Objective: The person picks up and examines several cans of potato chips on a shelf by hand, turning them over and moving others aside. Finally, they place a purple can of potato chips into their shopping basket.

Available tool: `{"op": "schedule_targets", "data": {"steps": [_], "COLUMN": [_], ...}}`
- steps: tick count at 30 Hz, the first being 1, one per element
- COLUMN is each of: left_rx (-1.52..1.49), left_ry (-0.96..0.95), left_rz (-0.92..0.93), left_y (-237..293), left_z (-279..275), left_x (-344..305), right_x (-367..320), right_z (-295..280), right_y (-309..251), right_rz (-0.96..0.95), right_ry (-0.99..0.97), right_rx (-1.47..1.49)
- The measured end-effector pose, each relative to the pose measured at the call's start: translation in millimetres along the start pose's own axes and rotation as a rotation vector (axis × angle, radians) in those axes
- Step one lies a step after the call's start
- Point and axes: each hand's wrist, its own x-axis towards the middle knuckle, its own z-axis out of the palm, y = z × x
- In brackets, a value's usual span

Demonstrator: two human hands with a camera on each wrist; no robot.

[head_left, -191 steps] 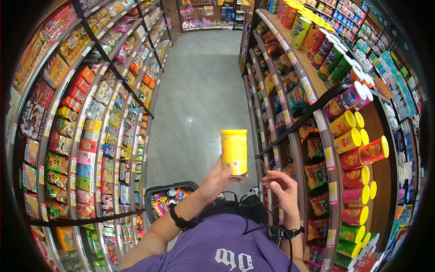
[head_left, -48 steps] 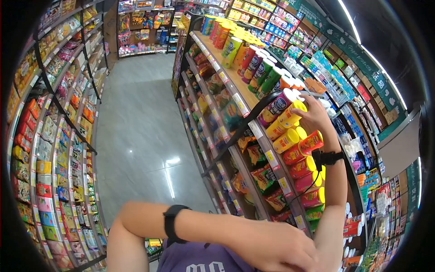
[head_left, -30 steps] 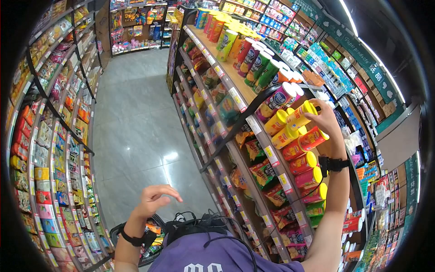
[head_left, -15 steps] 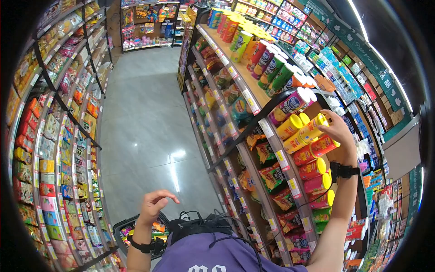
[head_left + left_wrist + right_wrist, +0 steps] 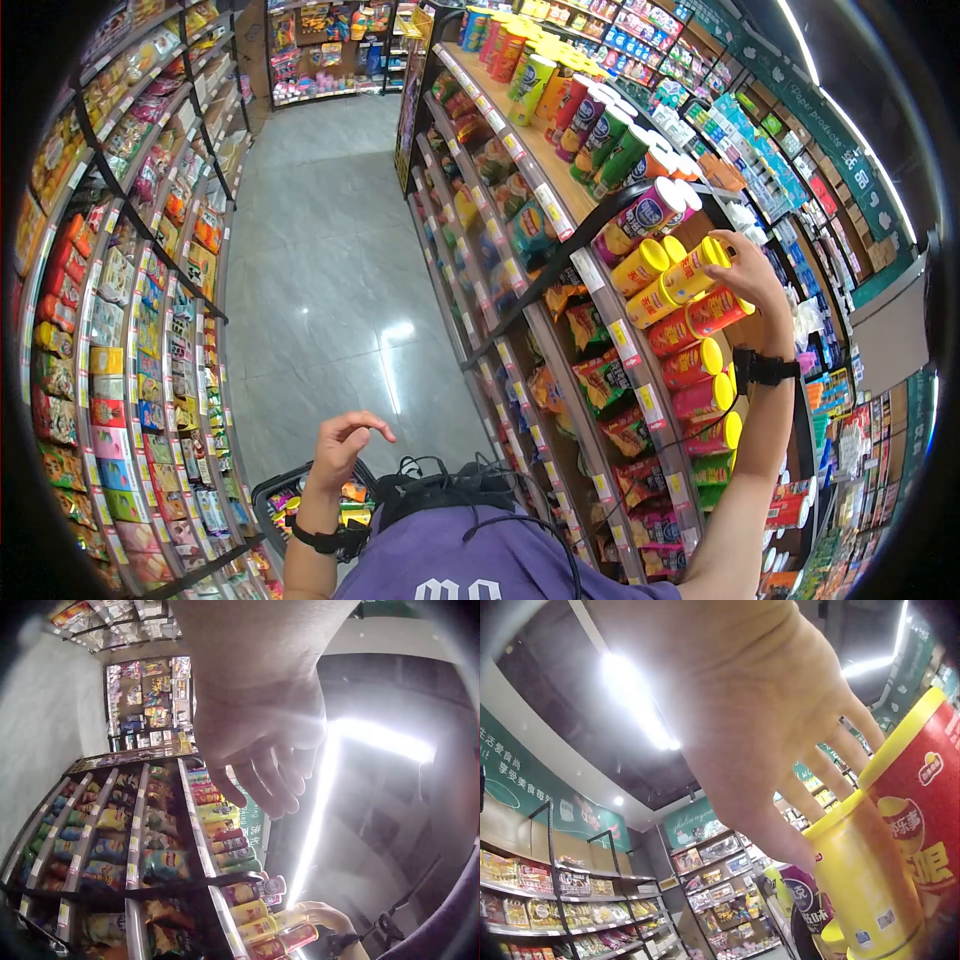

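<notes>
In the head view my right hand (image 5: pixel 752 272) is at the right-hand shelf, holding a yellow potato chip canister (image 5: pixel 688 276) near its lid. That canister lines up on top of another yellow canister (image 5: pixel 648 306), close beside a red chip canister (image 5: pixel 716 312). The right wrist view shows thumb and fingers about the lid end of the held yellow canister, with the red one right next to it. My left hand (image 5: pixel 342 448) hovers over the aisle by my body, fingers loosely bent and holding nothing.
A dark shopping basket (image 5: pixel 262 492) with colourful packets stands on the floor at lower left. Packed snack shelves (image 5: pixel 120 380) line the left side. More canisters (image 5: pixel 610 140) stand farther along the right shelf. A black cable (image 5: pixel 690 437) runs from my right wrist.
Earlier my left hand held a yellow canister above the aisle. My right hand then reached to the shelf, and its canister has shifted from overlapping its neighbours into line with the lower yellow one.
</notes>
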Motion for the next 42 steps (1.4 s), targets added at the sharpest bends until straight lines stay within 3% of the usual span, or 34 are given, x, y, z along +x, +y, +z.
{"op": "schedule_targets", "data": {"steps": [10,14,16,18,20,22,24,26,27,28,29,31,32,34,35,38,40,41,42], "left_rx": [-0.038,-0.059,-0.046,-0.051,-0.003,0.047,0.092,0.203,0.223,0.331,0.468,0.692,0.768,0.668,0.653,0.68,0.864,1.022,1.015], "left_ry": [0.036,0.042,0.046,0.079,0.122,0.172,0.214,0.327,0.331,0.326,0.309,0.271,0.259,0.388,0.411,0.471,0.61,0.465,0.479], "left_rz": [-0.005,0.008,0.016,-0.004,-0.026,-0.057,-0.112,-0.232,-0.282,-0.433,-0.463,-0.528,-0.626,-0.578,-0.68,-0.854,-0.928,-0.934,-0.935], "left_y": [-6.6,-4.7,-5.5,-7.6,-16.8,-35.2,-64.9,-91.3,-125.1,-135.7,-163.1,-201.8,-223.9,-238.8,-243.3,-268.1,-280.2,-275.8,-279.2], "left_z": [8.2,8.9,7.3,9.6,8.8,2.9,-17.3,-35.5,-56.5,-63.2,-73.8,-81.8,-85.1,-55.1,-44.1,-20.0,-2.0,2.2,2.7], "left_x": [-7.1,-5.7,4.2,8.2,13.1,18.1,11.8,-6.8,-24.5,-42.9,-67.3,-122.3,-152.2,-206.7,-230.5,-309.1,-359.8,-377.4,-394.3], "right_x": [-7.5,-17.0,-13.1,-18.8,-40.1,-63.9,-84.1,-103.3,-104.4,-108.4,-111.6,-123.5,-127.0,-145.3,-154.1,-188.0,-212.7,-221.3,-229.7], "right_z": [1.7,-13.6,-22.6,-31.1,-36.2,-30.0,-5.5,33.5,56.8,77.4,106.5,171.4,213.4,290.6,317.8,389.0,426.8,442.4,453.2], "right_y": [3.2,-7.7,-9.6,-11.2,-45.5,-80.7,-94.5,-118.3,-124.8,-142.3,-153.5,-168.8,-163.4,-148.3,-143.2,-130.9,-119.6,-115.0,-111.1], "right_rz": [-0.051,0.042,-0.01,-0.151,-0.197,-0.104,-0.18,-0.265,-0.442,-0.464,-0.487,-0.41,-0.489,-0.352,-0.255,-0.305,-0.344,-0.386,-0.399], "right_ry": [-0.002,-0.069,-0.024,0.177,0.26,0.476,0.45,0.307,0.164,-0.017,-0.154,-0.415,-0.464,-0.735,-0.87,-0.92,-1.001,-1.041,-1.047], "right_rx": [0.001,0.115,-0.001,-0.041,0.028,0.407,0.722,0.77,0.723,0.778,0.782,0.798,0.775,0.934,0.957,0.803,0.719,0.637,0.63]}}
